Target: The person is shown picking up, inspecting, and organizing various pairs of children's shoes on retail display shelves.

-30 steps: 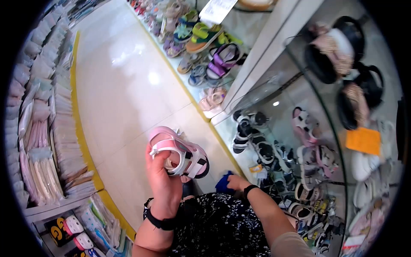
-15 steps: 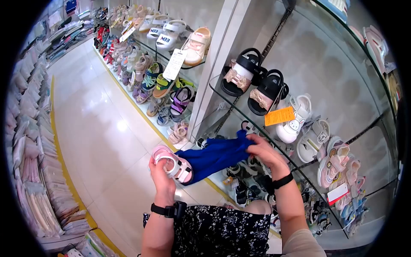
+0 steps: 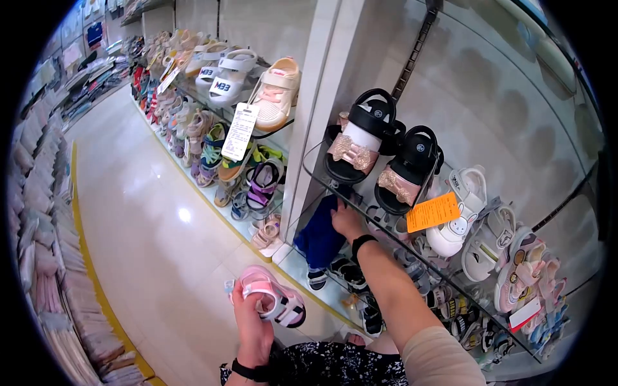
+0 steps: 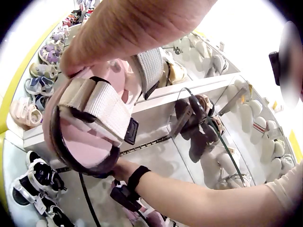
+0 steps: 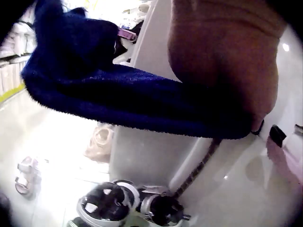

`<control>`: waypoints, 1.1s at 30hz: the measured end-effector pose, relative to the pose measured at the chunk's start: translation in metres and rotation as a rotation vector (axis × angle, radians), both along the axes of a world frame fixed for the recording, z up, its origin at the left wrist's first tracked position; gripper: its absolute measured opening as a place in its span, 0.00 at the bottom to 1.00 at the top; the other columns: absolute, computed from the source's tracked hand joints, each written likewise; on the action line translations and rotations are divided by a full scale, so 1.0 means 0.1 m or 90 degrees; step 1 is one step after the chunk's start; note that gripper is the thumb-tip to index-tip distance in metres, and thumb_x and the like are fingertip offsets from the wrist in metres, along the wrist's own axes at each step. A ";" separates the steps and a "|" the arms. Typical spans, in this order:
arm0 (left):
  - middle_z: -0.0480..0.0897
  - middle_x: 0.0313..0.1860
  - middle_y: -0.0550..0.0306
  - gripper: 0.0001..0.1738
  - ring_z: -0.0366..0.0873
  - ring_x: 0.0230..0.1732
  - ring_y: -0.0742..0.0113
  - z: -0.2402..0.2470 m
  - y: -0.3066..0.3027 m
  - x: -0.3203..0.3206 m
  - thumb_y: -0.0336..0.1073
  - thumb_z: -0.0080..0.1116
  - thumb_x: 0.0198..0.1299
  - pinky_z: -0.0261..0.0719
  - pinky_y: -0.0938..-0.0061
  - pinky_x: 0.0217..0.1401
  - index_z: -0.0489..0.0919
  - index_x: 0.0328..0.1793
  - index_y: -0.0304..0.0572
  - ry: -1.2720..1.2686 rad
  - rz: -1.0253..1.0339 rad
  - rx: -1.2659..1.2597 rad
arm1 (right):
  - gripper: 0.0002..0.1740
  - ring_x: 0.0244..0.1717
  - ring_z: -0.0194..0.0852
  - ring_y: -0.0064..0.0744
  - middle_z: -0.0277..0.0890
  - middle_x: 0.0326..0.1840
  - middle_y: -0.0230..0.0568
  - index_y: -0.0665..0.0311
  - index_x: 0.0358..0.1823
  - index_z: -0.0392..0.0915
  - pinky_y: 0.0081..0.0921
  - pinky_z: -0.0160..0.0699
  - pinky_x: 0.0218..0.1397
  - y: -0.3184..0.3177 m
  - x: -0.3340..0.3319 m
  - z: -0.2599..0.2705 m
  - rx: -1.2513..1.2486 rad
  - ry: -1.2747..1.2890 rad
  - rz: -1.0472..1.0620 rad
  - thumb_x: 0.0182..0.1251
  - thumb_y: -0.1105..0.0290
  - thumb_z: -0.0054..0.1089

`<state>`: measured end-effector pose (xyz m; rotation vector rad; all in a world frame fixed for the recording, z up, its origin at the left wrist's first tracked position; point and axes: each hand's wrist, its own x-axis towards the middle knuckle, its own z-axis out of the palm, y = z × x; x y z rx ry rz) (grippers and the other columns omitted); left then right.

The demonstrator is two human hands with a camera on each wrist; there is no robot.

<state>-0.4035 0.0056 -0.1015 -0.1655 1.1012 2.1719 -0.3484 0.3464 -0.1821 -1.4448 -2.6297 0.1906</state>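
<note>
My left hand (image 3: 251,328) grips a pink and white child's sandal (image 3: 283,299) low over the aisle, thumb at its heel end. In the left wrist view the sandal (image 4: 87,142) shows its pink insole and white straps, with the hand above it. My right hand (image 3: 347,220) is reaching in beneath the glass shelf and holds a dark blue cloth (image 3: 320,239), which hangs over the lower shelf near the white upright panel. Seen from the right wrist, the cloth (image 5: 118,99) stretches out from under the hand, whose fingertips are hidden.
Black sandals with pink bows (image 3: 405,177) stand on the glass shelf, above my right forearm. Beside them are white shoes with an orange tag (image 3: 432,212). Black-and-white sandals (image 5: 106,203) sit below the cloth. Packaged goods (image 3: 48,257) line the aisle's left side.
My right hand brought the blue cloth up from low down toward the sandal, then moved it away under the glass shelf. The sandal stays in my left hand, now lower. The view has tilted up.
</note>
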 end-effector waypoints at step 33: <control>0.72 0.51 0.53 0.33 0.73 0.50 0.57 0.02 0.34 0.17 0.27 0.52 0.51 0.77 0.57 0.50 0.57 0.65 0.41 -0.053 -0.145 -0.070 | 0.26 0.41 0.78 0.38 0.78 0.46 0.40 0.55 0.60 0.68 0.27 0.75 0.47 -1.98 1.61 1.35 -0.503 0.158 0.227 0.64 0.52 0.55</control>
